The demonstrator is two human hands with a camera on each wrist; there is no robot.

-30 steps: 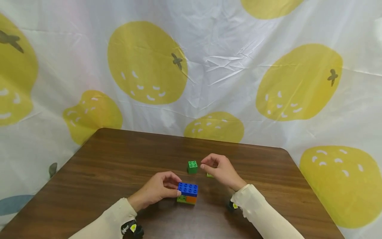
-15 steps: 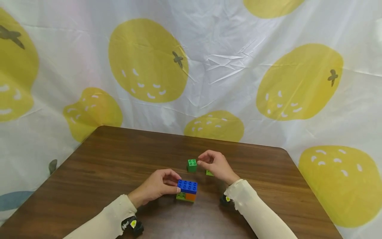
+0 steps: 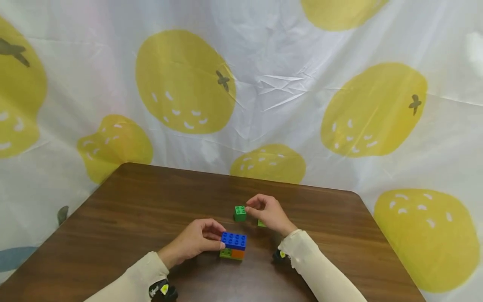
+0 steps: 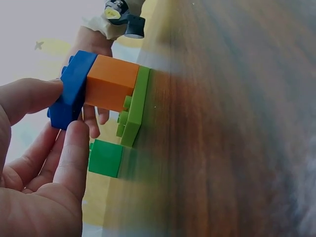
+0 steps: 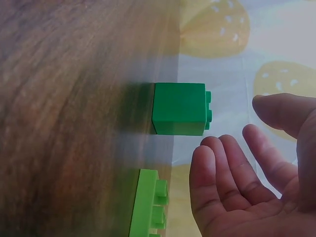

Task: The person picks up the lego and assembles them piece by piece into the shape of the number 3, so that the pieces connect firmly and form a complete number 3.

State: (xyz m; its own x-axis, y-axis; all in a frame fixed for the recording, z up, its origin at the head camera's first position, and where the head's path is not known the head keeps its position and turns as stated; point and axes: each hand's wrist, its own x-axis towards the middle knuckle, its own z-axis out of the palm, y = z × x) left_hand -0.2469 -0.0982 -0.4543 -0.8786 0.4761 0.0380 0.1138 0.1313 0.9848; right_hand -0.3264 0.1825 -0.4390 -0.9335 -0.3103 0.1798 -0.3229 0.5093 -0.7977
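Note:
My left hand [image 3: 194,239] pinches a blue toy building brick [image 3: 234,240] between thumb and fingers. That brick sits on an orange brick [image 4: 112,82], which stands at one end of a thin light-green brick [image 4: 137,108] resting on the table. Studs show on the uncovered part of the thin brick. Behind this stack stands a small green brick [image 3: 240,214], studs up. Close to its right side is my right hand [image 3: 269,213], fingers loosely bent with nothing between them. In the right wrist view, a gap separates the fingertips from the green brick [image 5: 179,108].
A second thin light-green brick [image 3: 261,223] lies partly hidden under my right hand. Everything stands on a brown wooden table [image 3: 170,188]. A white curtain with yellow fruit prints [image 3: 185,82] hangs behind the far edge. Both wrists carry small cameras.
My right hand has moved left, nearer to the green brick. The left hand keeps its pinch on the blue brick. The head view has shifted slightly.

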